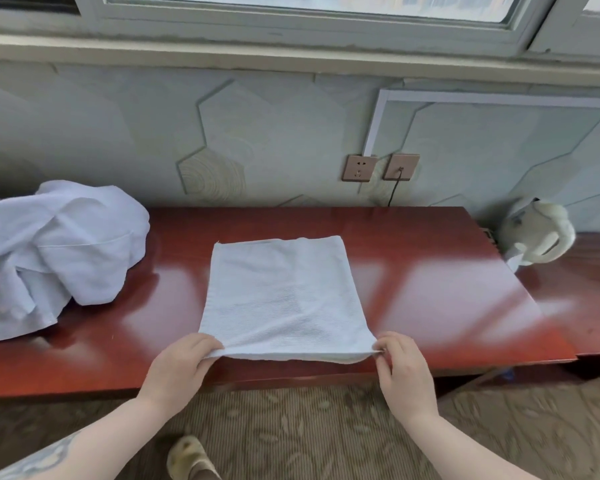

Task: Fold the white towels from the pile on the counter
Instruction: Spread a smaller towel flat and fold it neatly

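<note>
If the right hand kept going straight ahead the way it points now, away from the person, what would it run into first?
Nothing solid soon, it seems. The right hand pinches the near right corner of the towel, so it would travel over that towel and bare counter until the wall. The kettle sits well off to the right. Depth is uncertain.

- Glossy red-brown wooden counter [413,258]: bare surface right of the flat folded white terry towel [284,299].
- Crumpled pile of white towels [56,251]: blocks the counter's left end.
- Cream-coloured electric kettle [537,237]: stands beyond the right edge.
</note>
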Available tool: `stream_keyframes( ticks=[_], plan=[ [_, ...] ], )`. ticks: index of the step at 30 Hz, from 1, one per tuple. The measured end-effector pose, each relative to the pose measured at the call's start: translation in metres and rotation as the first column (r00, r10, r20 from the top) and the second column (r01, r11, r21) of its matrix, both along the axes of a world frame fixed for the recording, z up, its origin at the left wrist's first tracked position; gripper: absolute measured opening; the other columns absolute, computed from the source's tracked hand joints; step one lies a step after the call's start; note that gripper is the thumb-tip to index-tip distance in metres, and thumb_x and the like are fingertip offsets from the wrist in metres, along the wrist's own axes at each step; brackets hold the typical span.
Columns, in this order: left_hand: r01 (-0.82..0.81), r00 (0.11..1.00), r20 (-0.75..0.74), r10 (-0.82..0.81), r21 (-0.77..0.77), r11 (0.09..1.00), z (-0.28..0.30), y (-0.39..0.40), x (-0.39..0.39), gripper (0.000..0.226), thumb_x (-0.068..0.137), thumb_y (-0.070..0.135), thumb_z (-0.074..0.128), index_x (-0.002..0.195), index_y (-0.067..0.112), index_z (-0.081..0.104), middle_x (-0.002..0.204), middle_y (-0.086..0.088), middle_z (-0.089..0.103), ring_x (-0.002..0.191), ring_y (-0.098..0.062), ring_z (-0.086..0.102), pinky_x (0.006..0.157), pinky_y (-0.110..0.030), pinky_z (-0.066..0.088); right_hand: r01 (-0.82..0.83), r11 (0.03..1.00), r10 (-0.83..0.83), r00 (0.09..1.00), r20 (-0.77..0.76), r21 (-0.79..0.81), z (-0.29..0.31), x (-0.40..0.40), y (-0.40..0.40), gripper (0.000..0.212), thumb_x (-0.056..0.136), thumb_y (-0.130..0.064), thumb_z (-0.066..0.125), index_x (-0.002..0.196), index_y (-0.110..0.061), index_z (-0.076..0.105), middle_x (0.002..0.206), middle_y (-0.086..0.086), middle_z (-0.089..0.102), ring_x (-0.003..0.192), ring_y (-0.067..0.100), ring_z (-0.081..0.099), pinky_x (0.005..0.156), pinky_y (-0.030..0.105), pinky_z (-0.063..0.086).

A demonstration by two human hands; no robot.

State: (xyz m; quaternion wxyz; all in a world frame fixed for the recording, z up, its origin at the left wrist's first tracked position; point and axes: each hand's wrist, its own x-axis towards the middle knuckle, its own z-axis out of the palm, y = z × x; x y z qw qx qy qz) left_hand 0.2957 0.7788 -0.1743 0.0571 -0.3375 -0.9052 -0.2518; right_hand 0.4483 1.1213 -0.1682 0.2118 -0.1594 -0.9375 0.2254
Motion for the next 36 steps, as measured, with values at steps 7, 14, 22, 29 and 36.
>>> stream_keyframes(
  ticks=[7, 14, 22, 29, 36],
  plan=[
    [-0.108, 0.990, -0.085, 0.113, 0.064, 0.992, 0.018, 0.023, -0.005, 0.018, 0.085, 0.021, 0.037, 0.096, 0.024, 0.050, 0.084, 0.004, 0.063, 0.075, -0.015, 0.053, 0.070, -0.027, 0.042, 0.077, 0.996, -0.077, 0.997, 0.011, -0.048, 0.030, -0.024, -0.008, 0.019, 0.084, -0.002, 0.063, 0.098, -0.015, 0.065, 0.078, -0.002, 0.063, 0.068, 0.027, 0.061, 0.055, 0.034, 0.046],
    [-0.194, 0.970, -0.074, 0.232, 0.339, 0.920, 0.047, 0.032, 0.001, 0.017, 0.085, 0.012, 0.041, 0.101, 0.020, 0.043, 0.086, -0.009, 0.060, 0.071, -0.026, 0.055, 0.062, -0.036, 0.044, 0.126, 0.956, -0.178, 0.967, -0.183, -0.266, 0.038, -0.024, -0.020, 0.035, 0.091, 0.001, 0.054, 0.100, -0.030, 0.042, 0.078, -0.007, 0.061, 0.064, 0.033, 0.059, 0.061, 0.032, 0.037],
    [-0.124, 0.892, -0.229, 0.389, 0.705, 0.698, 0.113, 0.071, -0.004, 0.015, 0.092, 0.015, 0.034, 0.102, 0.010, 0.044, 0.097, 0.000, 0.049, 0.086, -0.012, 0.047, 0.080, -0.017, 0.038, 0.038, 0.936, -0.249, 0.775, -0.581, -0.349, 0.084, -0.051, -0.028, 0.023, 0.085, -0.015, 0.033, 0.106, -0.020, 0.038, 0.099, 0.009, 0.052, 0.083, 0.023, 0.053, 0.073, 0.022, 0.038],
    [0.005, 0.797, -0.349, 0.493, 0.820, 0.572, 0.155, 0.075, -0.012, 0.028, 0.090, 0.007, 0.033, 0.108, 0.027, 0.039, 0.106, 0.020, 0.042, 0.096, 0.007, 0.045, 0.086, -0.018, 0.036, -0.011, 0.959, -0.225, 0.580, -0.783, -0.284, 0.129, -0.067, -0.030, 0.019, 0.091, -0.007, 0.029, 0.106, -0.012, 0.041, 0.112, -0.034, 0.042, 0.083, 0.003, 0.045, 0.080, 0.009, 0.035],
    [-0.269, 0.864, -0.117, 0.489, 0.713, 0.647, 0.146, 0.077, -0.043, 0.017, 0.093, 0.002, 0.046, 0.104, 0.003, 0.059, 0.100, -0.001, 0.058, 0.094, -0.016, 0.054, 0.085, -0.024, 0.040, 0.116, 0.926, -0.341, 0.660, -0.669, -0.358, 0.128, -0.100, -0.024, 0.030, 0.095, -0.015, 0.036, 0.113, -0.002, 0.056, 0.104, -0.001, 0.057, 0.091, 0.020, 0.052, 0.083, 0.021, 0.041]
  ],
)
